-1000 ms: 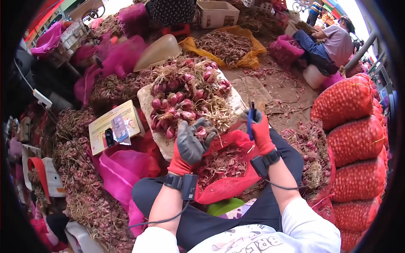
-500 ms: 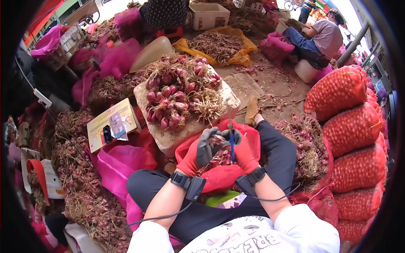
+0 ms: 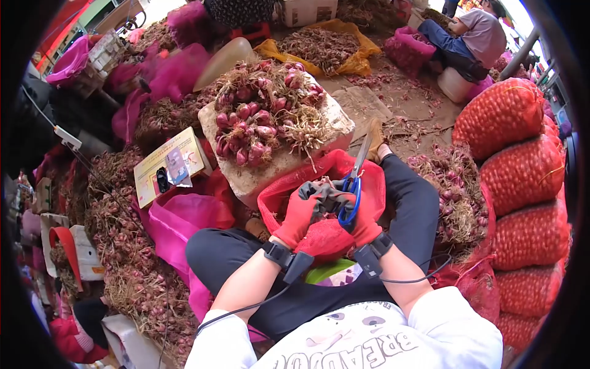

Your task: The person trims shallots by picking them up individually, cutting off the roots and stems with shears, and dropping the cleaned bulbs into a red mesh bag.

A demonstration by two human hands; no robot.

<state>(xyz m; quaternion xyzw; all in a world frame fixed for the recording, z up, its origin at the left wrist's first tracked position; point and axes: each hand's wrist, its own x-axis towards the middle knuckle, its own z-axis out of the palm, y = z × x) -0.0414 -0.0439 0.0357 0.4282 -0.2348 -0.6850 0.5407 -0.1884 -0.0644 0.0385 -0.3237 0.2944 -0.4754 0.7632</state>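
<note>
Both my hands wear red gloves with grey palms and meet above a red mesh bag (image 3: 276, 198) between my legs. My right hand (image 3: 364, 212) is closed around blue-handled scissors (image 3: 357, 169), their blades pointing up and away from me. Beside it, my left hand (image 3: 307, 206) has its fingers curled in on a shallot, mostly hidden by the glove; only a small pinkish-brown bit shows at the fingertips. Just beyond the bag, a pale block (image 3: 335, 132) bears a heap of shallots (image 3: 252, 123) with dry stalks and roots.
Filled red mesh sacks (image 3: 501, 114) are stacked at the right. Loose shallots (image 3: 458, 206) lie by my right leg, and more (image 3: 123, 246) spread at the left. A yellowish box (image 3: 147, 178) carries small items. A seated person (image 3: 479, 40) works at the far right.
The scissors have swung from nearly upright and edge-on to tilted right, showing their handle loops. My hands have drawn closer together, and the pinkish bits between them are now mostly covered. My view has shifted slightly.
</note>
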